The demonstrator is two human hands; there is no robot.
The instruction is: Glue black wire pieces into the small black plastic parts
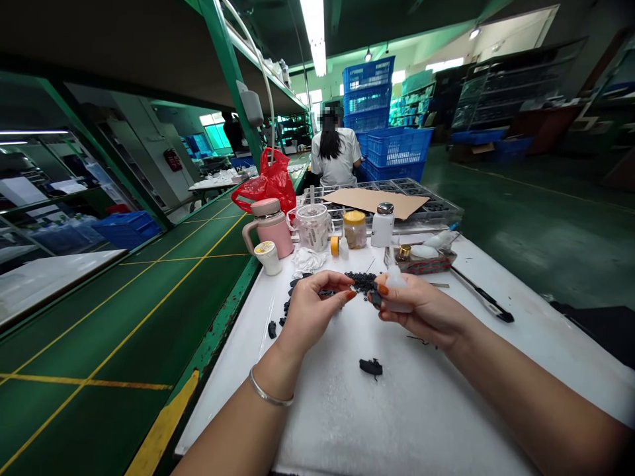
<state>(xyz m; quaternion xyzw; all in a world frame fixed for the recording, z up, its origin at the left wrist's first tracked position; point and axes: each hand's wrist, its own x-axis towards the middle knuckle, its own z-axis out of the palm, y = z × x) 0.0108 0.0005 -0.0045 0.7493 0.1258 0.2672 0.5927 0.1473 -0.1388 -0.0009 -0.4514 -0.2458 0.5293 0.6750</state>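
My left hand [313, 307] is closed in a pinch over the white table [327, 410]; whatever lies between thumb and forefinger is too small to make out. Facing it, my right hand [421, 307] grips a translucent squeeze bottle [395, 281] with its nozzle upward. A small black piece [376, 299] is also at the fingertips of that hand. Just beyond both hands lies a pile of tiny black parts [362, 281]. One curved black part [371, 367] rests alone nearer to me. More black parts [272, 329] lie left of my left hand, partly hidden by it.
Along the back stand a pink mug [275, 231], a paper cup [268, 258], a clear tub [312, 228], a yellow-lidded jar [354, 229] and a white pump bottle [383, 226]. A utility knife [483, 295] lies right. Left runs a green conveyor [149, 311]; a person [337, 152] sits ahead.
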